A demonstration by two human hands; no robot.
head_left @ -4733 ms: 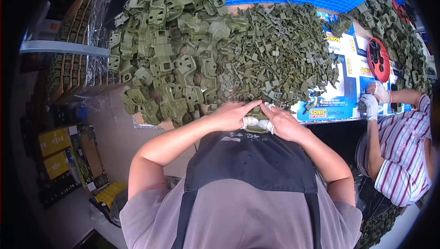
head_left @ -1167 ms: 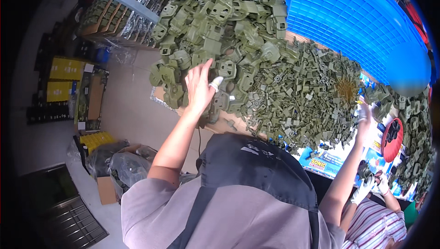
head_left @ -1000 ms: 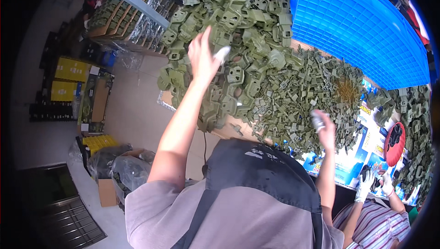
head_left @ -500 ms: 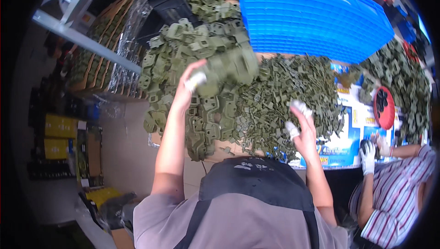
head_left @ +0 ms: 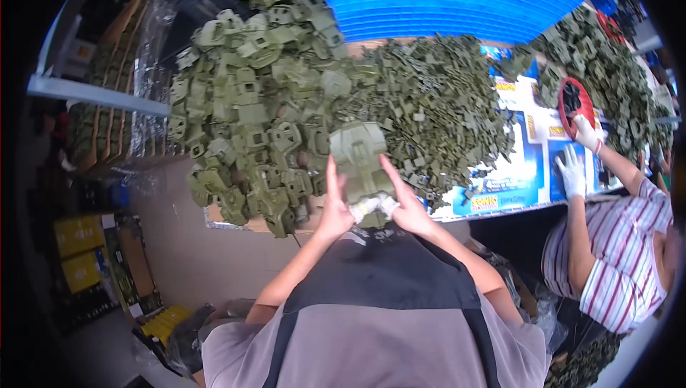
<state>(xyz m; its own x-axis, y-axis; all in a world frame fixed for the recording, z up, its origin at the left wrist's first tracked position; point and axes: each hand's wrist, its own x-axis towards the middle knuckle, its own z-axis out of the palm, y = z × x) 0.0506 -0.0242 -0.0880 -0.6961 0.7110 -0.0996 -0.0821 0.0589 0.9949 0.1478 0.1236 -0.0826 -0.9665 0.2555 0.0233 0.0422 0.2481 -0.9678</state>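
Observation:
Between my two hands is an olive-green moulded plastic part (head_left: 359, 148), shaped like a toy vehicle body, held close to my apron at the table's front edge. My left hand (head_left: 339, 206) grips its left side and my right hand (head_left: 404, 206) its right side. Both thumbs, in white finger covers, press near its lower end. Left of it lies a heap of larger olive-green plastic parts (head_left: 250, 113). Behind and to the right spreads a pile of small olive-green pieces (head_left: 450, 95). The underside of the held part is hidden.
A large blue plastic crate (head_left: 443, 2) stands at the back. Right of me, a co-worker in a striped shirt (head_left: 607, 252) wears white gloves, one at a red basket (head_left: 569, 91). Printed blue-and-white sheets (head_left: 529, 152) cover the table there. A grey metal rail (head_left: 100, 95) is at far left.
The green plastic part has come from the heap toward my body. My right hand has moved left and joined my left hand on it. The co-worker's one hand has reached the red basket.

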